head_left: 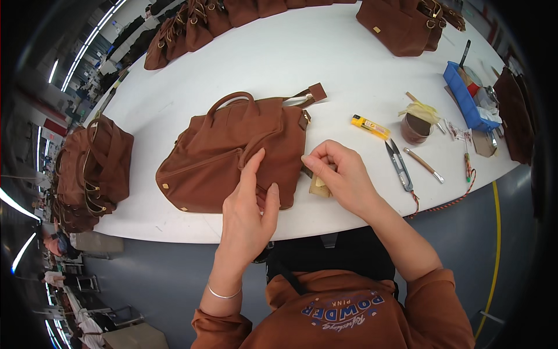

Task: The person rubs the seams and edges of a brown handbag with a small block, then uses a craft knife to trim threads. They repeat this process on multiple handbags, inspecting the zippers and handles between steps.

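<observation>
A brown handbag [212, 148] with a rounded top handle lies tilted on the white table in front of me. My left hand [247, 206] rests against its lower front, thumb and fingers apart, beside a strap. At the bag's right edge, my right hand [342, 174] is closed in a pinch, thumb against forefinger. What sits between those fingertips is too small to make out. A yellowish, slightly see-through block [319, 187] shows just below the right thumb; whether the hand holds it or it lies on the table, I cannot tell.
Right of the bag lie a yellow lighter-like item [370, 127], thread snips [399, 166], a brush [424, 165] and a brown cup [416, 129]. Beyond stands a blue tray [465, 99] of tools. More brown bags [96, 168] stand left, and others [401, 29] along the far edge.
</observation>
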Demonstrator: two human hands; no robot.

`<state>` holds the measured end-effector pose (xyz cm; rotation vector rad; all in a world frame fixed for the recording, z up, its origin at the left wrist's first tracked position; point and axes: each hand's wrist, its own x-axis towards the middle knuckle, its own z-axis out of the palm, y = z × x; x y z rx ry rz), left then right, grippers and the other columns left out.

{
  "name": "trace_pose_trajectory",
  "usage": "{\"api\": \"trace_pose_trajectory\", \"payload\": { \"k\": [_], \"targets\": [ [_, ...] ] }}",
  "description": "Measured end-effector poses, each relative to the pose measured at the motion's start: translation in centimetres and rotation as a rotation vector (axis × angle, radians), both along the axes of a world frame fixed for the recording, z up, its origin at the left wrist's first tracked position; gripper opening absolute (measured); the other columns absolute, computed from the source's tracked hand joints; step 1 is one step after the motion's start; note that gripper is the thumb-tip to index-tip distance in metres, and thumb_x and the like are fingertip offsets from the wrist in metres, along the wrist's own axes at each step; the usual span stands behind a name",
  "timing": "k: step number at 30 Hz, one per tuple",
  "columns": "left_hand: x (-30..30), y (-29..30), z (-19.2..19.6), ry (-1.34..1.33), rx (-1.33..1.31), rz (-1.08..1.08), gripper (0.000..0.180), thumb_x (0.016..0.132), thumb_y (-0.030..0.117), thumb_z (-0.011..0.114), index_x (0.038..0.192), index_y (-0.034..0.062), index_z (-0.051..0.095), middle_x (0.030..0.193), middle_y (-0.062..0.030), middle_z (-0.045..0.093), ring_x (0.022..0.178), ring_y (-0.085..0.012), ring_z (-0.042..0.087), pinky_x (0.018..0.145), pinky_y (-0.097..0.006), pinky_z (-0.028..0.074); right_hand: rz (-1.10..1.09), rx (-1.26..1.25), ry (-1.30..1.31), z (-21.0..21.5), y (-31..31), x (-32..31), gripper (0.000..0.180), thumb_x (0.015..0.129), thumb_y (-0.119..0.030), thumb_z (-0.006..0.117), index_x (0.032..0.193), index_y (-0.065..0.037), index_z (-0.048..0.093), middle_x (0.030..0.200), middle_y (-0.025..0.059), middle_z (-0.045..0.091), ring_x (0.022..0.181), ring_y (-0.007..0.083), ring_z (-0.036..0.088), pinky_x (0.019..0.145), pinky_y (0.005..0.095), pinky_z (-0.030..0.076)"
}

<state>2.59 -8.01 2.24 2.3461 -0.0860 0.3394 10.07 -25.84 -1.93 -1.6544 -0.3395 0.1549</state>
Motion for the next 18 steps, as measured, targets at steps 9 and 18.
{"api": "trace_pose_trajectory", "payload": {
  "k": [9, 18],
  "targets": [
    [1.5, 1.2, 1.4, 0.286, -0.069, -0.080, 0.064, 0.088, 0.003, 0.055, 0.147, 0.0070, 0.030, 0.072, -0.0096, 0.057, 0.055, -0.0137, 0.049, 0.059, -0.029, 0.044, 0.060, -0.261, -0.095, -0.3, 0.1, 3.6, 0.047, 0.088, -0.038, 0.070, 0.067, 0.001, 0.056, 0.058, 0.0089, 0.058, 0.051, 0.0161, 0.056, 0.049, 0.0299, 0.045],
    [2.0, 1.7, 1.5, 0.309, -0.141, -0.121, 0.064, 0.085, -0.005, 0.058, 0.145, 0.0052, 0.039, 0.116, -0.0060, 0.057, 0.081, -0.0064, 0.054, 0.071, -0.022, 0.049, 0.267, -0.361, 0.281, 0.6, 1.8, 6.7, 0.047, 0.092, -0.043, 0.065, 0.066, -0.004, 0.058, 0.049, 0.0035, 0.049, 0.036, 0.0123, 0.045, 0.034, 0.0278, 0.034]
  ]
}}
